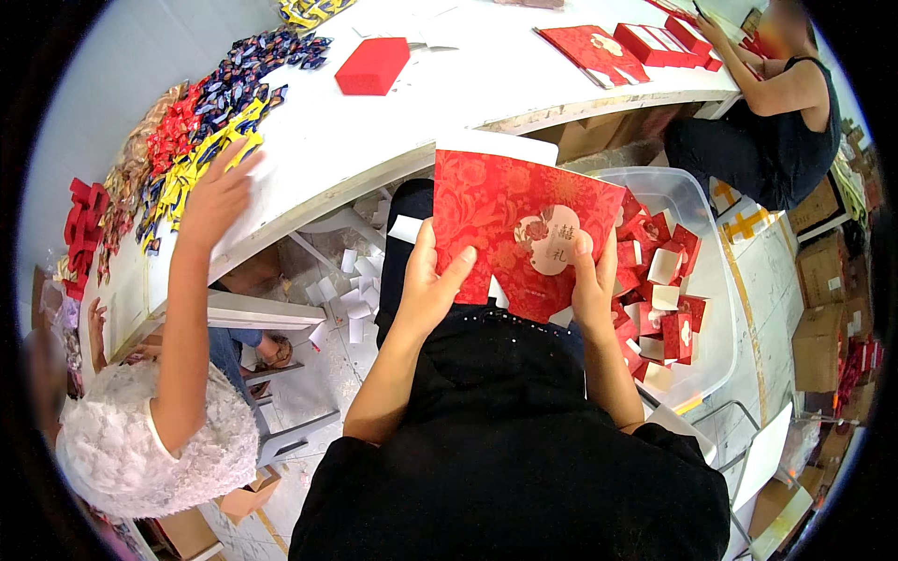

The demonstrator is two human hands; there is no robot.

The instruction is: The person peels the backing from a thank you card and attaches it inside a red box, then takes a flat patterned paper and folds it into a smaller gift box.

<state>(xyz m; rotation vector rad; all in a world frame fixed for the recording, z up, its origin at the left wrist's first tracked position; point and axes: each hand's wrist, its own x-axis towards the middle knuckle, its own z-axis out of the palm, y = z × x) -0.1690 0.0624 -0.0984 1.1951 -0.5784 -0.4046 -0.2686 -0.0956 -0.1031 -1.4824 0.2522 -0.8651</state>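
Above my lap, a flat red printed cardboard box blank [484, 210] is held between both hands. It bears a flower pattern and a pale label-shaped panel with writing. My left hand [436, 280] grips its lower left part, thumb on the printed face. On the right side, my right hand [596, 273] holds it with the thumb near the pale panel. A white flap [498, 146] sticks up behind the top edge. Beside my right arm stands a clear plastic tub [715, 294], with several folded red boxes [677, 336] lying loosely in it.
The white table [316, 140] carries a red box [373, 66], stacked red blanks [596, 52] and wrapped sweets [231, 77]. A co-worker's hand [221, 189] is over the sweets at left. Another person [793, 119] sits at right. White paper pieces [358, 280] litter the floor.
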